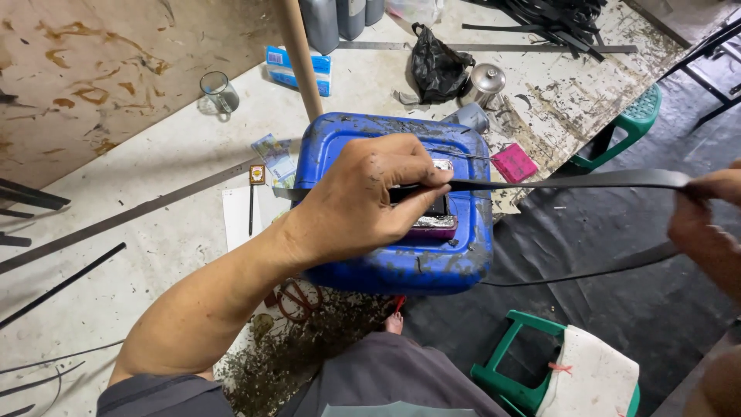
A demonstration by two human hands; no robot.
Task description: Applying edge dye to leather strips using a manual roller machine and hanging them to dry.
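Stained floor (154, 239) | left hand (363, 197) pinches black strip (571, 181) on blue can (401, 262) | right hand (706, 220) seemingly grips strip

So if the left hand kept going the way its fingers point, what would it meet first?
Probably the pink card past the blue container's right edge; the left hand points rightward along the black strip, though depth is unclear.

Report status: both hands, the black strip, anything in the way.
Left hand pinches black strip on blue container. Right hand grips strip's far end. Nothing blocks strip.
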